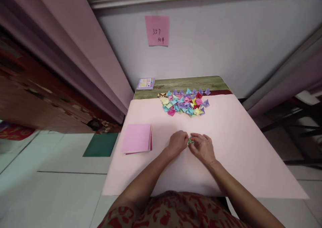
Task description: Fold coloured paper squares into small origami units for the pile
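Note:
Over the middle of the pink-covered table (241, 137), a small piece of folded green paper (190, 141) shows between my two hands. My left hand (178, 142) is closed, its fingertips pinching the paper's left side. From the right, my right hand (203, 147) grips it between thumb and fingers. Much of the paper is hidden by the fingers. Beyond my hands lies a heap of folded paper boats (184, 103) in purple, blue, yellow, pink and red. A stack of square coloured paper (137, 138), pink on top, lies left of my left hand.
A small printed packet (146, 83) rests at the table's far left corner, on the bare green strip (213, 82). A pink note (158, 31) is stuck on the wall behind. Pink curtain (100, 53) hangs close along the left, and dark furniture legs (289, 127) stand at right.

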A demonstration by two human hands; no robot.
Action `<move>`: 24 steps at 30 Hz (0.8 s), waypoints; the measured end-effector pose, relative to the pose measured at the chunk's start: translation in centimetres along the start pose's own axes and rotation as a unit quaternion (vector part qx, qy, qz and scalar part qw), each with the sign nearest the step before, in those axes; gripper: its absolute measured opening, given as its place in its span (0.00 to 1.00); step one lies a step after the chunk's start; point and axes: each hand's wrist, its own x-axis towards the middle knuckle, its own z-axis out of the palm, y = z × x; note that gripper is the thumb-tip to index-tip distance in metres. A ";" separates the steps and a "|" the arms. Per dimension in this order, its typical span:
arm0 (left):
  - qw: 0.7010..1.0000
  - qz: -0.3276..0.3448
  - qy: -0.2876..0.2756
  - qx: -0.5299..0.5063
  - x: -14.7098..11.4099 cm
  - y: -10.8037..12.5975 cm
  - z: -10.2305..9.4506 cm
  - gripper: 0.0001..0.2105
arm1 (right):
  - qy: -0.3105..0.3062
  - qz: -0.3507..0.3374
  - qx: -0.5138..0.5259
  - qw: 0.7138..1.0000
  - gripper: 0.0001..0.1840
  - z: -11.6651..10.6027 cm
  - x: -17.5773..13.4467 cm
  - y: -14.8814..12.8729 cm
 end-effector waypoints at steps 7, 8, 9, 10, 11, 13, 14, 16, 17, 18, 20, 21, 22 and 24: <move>0.999 0.002 0.028 -0.041 -0.2 0.0 0.5 0.09 | 0.005 0.036 -0.020 0.999 0.09 0.5 0.1 -0.8; 0.999 0.005 0.030 -0.044 -0.2 -0.1 0.5 0.10 | 0.004 0.040 -0.021 0.999 0.09 0.5 0.1 -0.8; 0.998 0.007 0.030 -0.048 -0.2 -0.1 0.5 0.10 | 0.003 0.045 -0.021 0.999 0.09 0.4 0.1 -0.9; 0.998 0.009 0.031 -0.054 -0.3 -0.2 0.4 0.11 | 0.003 0.048 -0.020 0.999 0.10 0.4 0.1 -0.9; 0.997 0.011 0.032 -0.062 -0.3 -0.2 0.4 0.11 | 0.002 0.050 -0.018 0.999 0.09 0.3 0.2 -1.0; 0.996 0.017 0.033 -0.080 -0.3 -0.4 0.5 0.12 | 0.002 0.052 -0.017 0.999 0.09 0.3 0.3 -1.1; 0.995 0.021 0.035 -0.087 -0.4 -0.4 0.5 0.12 | 0.003 0.051 -0.020 0.998 0.08 0.2 0.3 -1.1; 0.995 0.025 0.038 -0.089 -0.5 -0.5 0.7 0.12 | 0.005 0.045 -0.037 0.998 0.07 0.2 0.5 -1.2; 0.995 0.026 0.040 -0.085 -0.6 -0.5 0.8 0.11 | 0.009 0.040 -0.051 0.998 0.06 0.2 0.6 -1.3; 0.996 0.026 0.042 -0.080 -0.6 -0.5 0.9 0.11 | 0.013 0.032 -0.067 0.997 0.06 0.1 0.6 -1.4; 0.996 0.025 0.045 -0.070 -0.9 -0.5 1.1 0.11 | 0.016 0.012 -0.098 0.995 0.06 0.0 0.7 -1.6; 0.996 0.024 0.047 -0.067 -1.0 -0.4 1.2 0.11 | 0.016 0.002 -0.111 0.994 0.06 -0.1 0.7 -1.7; 0.996 0.021 0.051 -0.064 -1.2 -0.3 1.2 0.10 | 0.016 -0.008 -0.121 0.993 0.07 -0.2 0.7 -1.8; 0.997 0.011 0.061 -0.054 -1.5 0.1 1.2 0.12 | 0.013 -0.023 -0.132 0.991 0.07 -0.4 0.6 -2.0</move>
